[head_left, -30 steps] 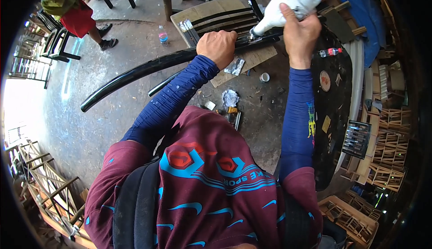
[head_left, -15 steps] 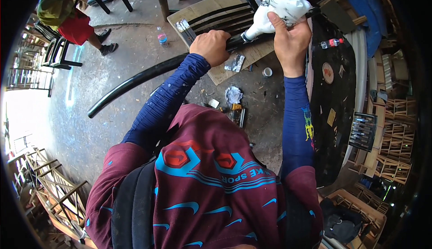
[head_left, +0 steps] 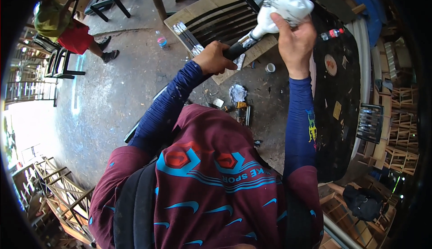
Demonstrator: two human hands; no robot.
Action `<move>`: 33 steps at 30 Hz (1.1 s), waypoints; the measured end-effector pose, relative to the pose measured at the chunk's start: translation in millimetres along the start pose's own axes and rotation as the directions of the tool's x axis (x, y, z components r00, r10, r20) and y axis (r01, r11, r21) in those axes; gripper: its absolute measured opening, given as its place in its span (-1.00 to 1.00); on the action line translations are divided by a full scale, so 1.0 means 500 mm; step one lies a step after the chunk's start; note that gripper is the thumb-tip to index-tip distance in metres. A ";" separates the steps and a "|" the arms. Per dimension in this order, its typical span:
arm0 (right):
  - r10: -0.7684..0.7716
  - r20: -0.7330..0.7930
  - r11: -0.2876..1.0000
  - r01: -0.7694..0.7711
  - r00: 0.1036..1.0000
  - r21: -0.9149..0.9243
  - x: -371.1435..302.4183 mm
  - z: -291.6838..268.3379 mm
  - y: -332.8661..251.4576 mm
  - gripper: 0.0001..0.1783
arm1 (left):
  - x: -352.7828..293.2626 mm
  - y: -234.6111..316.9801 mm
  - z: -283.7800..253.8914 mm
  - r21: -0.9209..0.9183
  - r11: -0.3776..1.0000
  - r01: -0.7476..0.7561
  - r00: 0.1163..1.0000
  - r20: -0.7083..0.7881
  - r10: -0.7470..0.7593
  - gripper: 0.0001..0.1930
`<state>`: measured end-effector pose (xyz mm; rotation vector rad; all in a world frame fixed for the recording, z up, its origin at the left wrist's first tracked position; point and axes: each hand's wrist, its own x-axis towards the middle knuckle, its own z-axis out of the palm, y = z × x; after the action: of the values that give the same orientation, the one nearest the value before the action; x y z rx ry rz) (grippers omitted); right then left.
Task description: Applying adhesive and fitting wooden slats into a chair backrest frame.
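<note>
A white squeeze bottle with dark scribbles is tilted nozzle-down in my right hand, its fingers wrapped around the body. The nozzle meets the pale, bare end of a curved black chair piece. My left hand grips that piece just below this end; its rest passes behind my left forearm. Beyond both hands, a black slatted chair back lies on a plywood board. White patches mark the flat bar at its left end.
Crumpled paper, a yellow-and-black power tool and a white cup lie on the floor. Plastic bottles stand or lie left and right. A person in red shorts stands at far left near black chairs.
The black piece has swung, its far end now coming down along my left forearm. My left hand has turned and dropped slightly. The bottle nozzle now sits at the piece's pale end.
</note>
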<state>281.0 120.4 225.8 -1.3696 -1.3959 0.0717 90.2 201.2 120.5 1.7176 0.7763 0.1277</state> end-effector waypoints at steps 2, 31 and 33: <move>0.076 0.025 0.993 -0.079 0.997 0.093 0.000 0.006 -0.005 -0.69 | 0.000 -0.017 0.005 0.017 1.000 0.016 0.997 -0.079 -0.015 -0.65; 0.303 -0.015 0.932 -0.293 0.953 0.212 -0.013 0.010 0.113 -0.54 | 0.011 -0.049 0.030 0.348 0.937 0.032 0.987 -0.157 0.025 -0.49; 0.460 0.002 0.755 -0.393 0.888 0.525 0.014 0.001 0.104 -0.51 | 0.012 -0.059 0.023 0.390 0.921 -0.027 0.975 -0.191 0.109 -0.48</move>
<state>316.5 142.7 194.5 -1.1805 -0.8380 0.6133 87.9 197.7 88.5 2.1317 0.9434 0.2185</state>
